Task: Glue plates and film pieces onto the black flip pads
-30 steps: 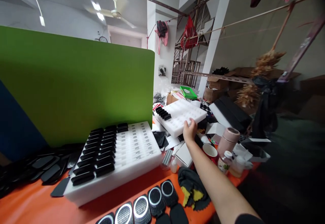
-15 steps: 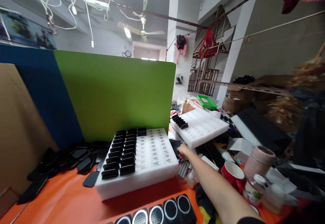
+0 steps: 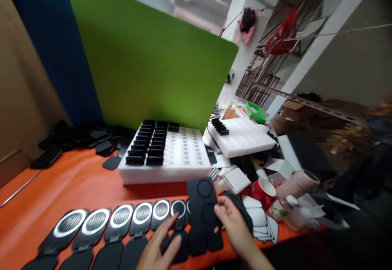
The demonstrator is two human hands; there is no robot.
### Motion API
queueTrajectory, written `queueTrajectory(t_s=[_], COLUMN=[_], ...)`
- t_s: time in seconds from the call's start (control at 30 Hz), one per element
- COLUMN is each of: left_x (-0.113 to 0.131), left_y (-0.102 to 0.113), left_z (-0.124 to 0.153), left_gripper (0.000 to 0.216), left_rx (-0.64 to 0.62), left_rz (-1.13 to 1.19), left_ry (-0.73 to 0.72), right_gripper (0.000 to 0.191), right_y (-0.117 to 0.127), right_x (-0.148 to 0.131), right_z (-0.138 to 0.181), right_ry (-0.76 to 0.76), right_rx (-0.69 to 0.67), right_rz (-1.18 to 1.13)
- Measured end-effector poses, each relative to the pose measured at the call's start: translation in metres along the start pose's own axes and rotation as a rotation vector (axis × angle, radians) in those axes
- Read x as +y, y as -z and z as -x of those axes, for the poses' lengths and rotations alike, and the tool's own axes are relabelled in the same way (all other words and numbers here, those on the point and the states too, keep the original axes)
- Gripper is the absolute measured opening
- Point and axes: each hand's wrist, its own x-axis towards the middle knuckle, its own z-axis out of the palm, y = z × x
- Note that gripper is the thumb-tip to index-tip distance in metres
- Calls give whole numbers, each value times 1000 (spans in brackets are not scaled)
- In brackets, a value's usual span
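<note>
My right hand [image 3: 230,217] grips the right edge of a flat black panel [image 3: 196,198] that shows round outlines. It is tilted up at the right end of a row of hinged black pads with silver-white rings [image 3: 121,216]. My left hand [image 3: 161,243] is over the front of that row, thumb and fingers apart, with nothing visible between them. Behind the row stands a white foam tray [image 3: 165,174], its left slots filled with black folded pieces [image 3: 136,152] on edge. Part of the row is hidden by my left hand and the panel.
Loose black pads [image 3: 105,145] are heaped at the back left before a green partition [image 3: 153,66]. At the right are a second foam tray [image 3: 245,143], a red mug [image 3: 263,192], a pink tumbler [image 3: 297,184] and white cards [image 3: 260,221]. An orange cover [image 3: 82,176] spreads underneath.
My right hand has come back from beside the foam tray to the front row and now has the black panel. My left hand has entered the view. The camera has tilted downward.
</note>
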Motion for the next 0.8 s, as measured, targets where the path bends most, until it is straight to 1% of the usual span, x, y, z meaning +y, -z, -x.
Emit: queueTrajectory(t_s=[0.03,0.07,0.1,0.13,0.2,0.23,0.27,0.3,0.33,0.37,0.43,0.47,0.53,0.6,0.7,0.73,0.8], left_x=[7,12,17,20,22,22,21,21,22,22,26,28,31,33,32,32,32], left_y=[-1,-1,-1,-1,0,1,2,2,2,2,2,1,1,-1,-7,-9,-13], left_z=[-3,-6,-8,-8,-5,-2,1,5,8,11,17,20,26,31,37,38,39], left_gripper=[42,45,45,44,40,39,38,37,36,33,27,25,21,19,18,18,21], left_rx=[2,13,15,28,27,18,5,-2,1,13,35,30,-18,-79,-158,-182,-229], left_rz=[195,332,407,456,498,513,528,536,532,515,447,404,317,230,120,97,74], left_ry=[123,207,257,293,339,357,371,379,378,370,338,316,264,216,203,215,241], right_gripper=[29,29,28,27,30,34,37,38,38,37,32,30,25,21,20,19,18], right_y=[-14,-26,-35,-41,-45,-45,-43,-42,-41,-42,-45,-47,-51,-51,-47,-44,-38], right_x=[14,26,35,41,44,41,37,31,24,18,11,9,12,19,29,32,35], right_z=[15,27,36,41,45,45,44,42,41,40,40,40,43,46,51,52,52], right_ry=[-37,-26,32,140,438,575,673,723,728,701,604,552,448,321,131,92,72], right_rx=[-29,-8,47,128,282,303,272,202,107,6,-152,-205,-269,-294,-261,-242,-197], right_rz=[-26,-8,57,164,450,593,714,800,850,864,800,735,588,440,285,267,281])
